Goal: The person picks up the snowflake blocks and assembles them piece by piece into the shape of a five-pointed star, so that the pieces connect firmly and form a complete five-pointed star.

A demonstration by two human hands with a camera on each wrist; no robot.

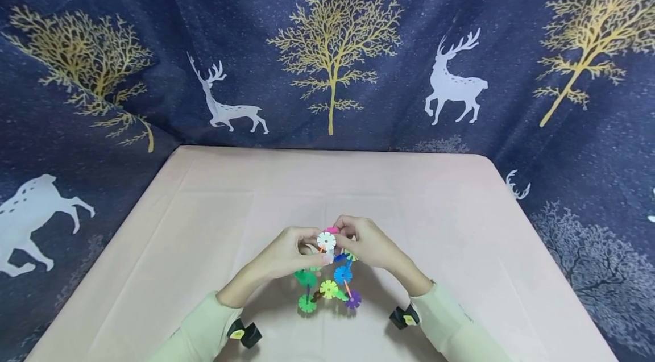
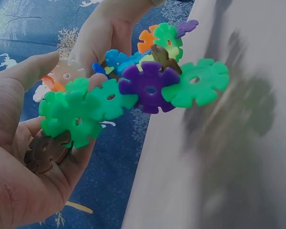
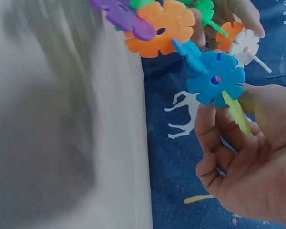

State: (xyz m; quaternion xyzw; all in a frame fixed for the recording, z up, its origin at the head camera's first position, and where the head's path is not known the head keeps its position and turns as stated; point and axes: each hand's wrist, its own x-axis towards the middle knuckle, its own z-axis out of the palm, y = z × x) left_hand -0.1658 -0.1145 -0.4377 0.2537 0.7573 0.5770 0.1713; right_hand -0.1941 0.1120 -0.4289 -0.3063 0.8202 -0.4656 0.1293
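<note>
A model of slotted, flower-shaped interlocking plastic discs is held up above the table between both hands. In the head view its white disc [image 1: 326, 241] faces up, with a pink disc [image 1: 332, 230] behind it. My left hand [image 1: 290, 253] holds the white end between thumb and fingers; in the left wrist view green discs [image 2: 78, 120] and a brown disc [image 2: 46, 151] sit within that hand. My right hand [image 1: 369, 241] pinches the pink part, its fingertips partly hidden. Below hang a yellow disc [image 1: 328, 289], a blue disc [image 1: 343, 275] and a purple disc [image 1: 353, 300].
Pale pink cloth covers the table [image 1: 215, 208]. A dark blue curtain [image 1: 368, 100] printed with deer and trees surrounds its far side and flanks. Black wrist devices [image 1: 251, 336] are strapped near both sleeves. The model casts shadows on the cloth.
</note>
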